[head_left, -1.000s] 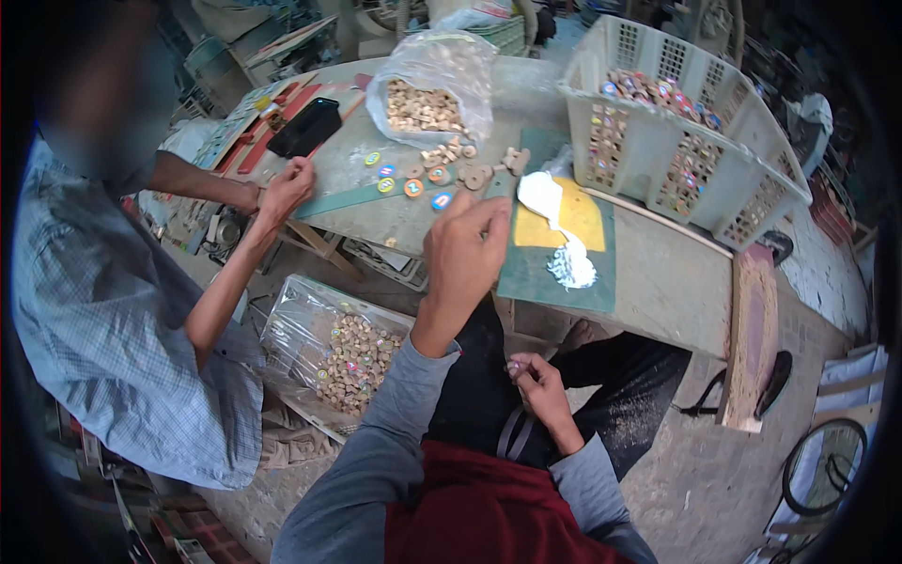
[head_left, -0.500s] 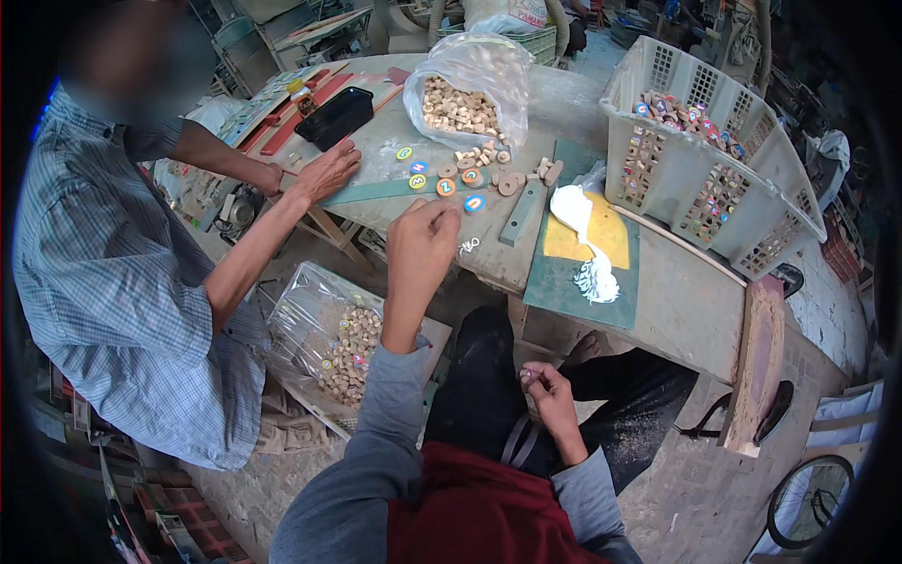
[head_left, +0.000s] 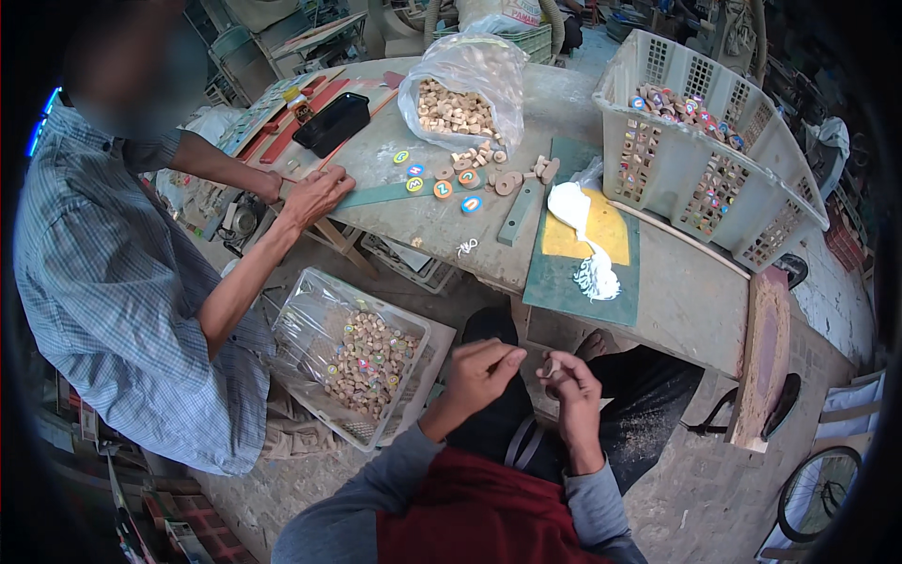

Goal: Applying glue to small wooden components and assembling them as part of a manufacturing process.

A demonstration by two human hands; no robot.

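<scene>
Above my lap, my left hand [head_left: 482,378] is closed in a pinch, with whatever its fingertips hold too small to make out. Close beside it, my right hand [head_left: 575,393] grips a small wooden piece [head_left: 551,368] between thumb and fingers. The hands are slightly apart, in front of the table edge. On the table beyond lie several round wooden discs with coloured letter faces, among them a blue disc [head_left: 471,204] and an orange disc [head_left: 443,189]. Plain wooden discs [head_left: 507,182] lie next to them. A few thin white strings [head_left: 467,246] rest near the edge.
White strings [head_left: 597,277] spill over a yellow sheet [head_left: 615,230] on a green board [head_left: 545,291]. A plastic bag [head_left: 470,58] of wooden pieces and a tall crate [head_left: 648,141] stand behind. At left, a co-worker's hand [head_left: 319,195] rests on the table above a lower crate [head_left: 376,437].
My left hand has come back from over the table down to my lap, beside my right hand. My right hand has risen slightly, and the wooden piece in it now shows.
</scene>
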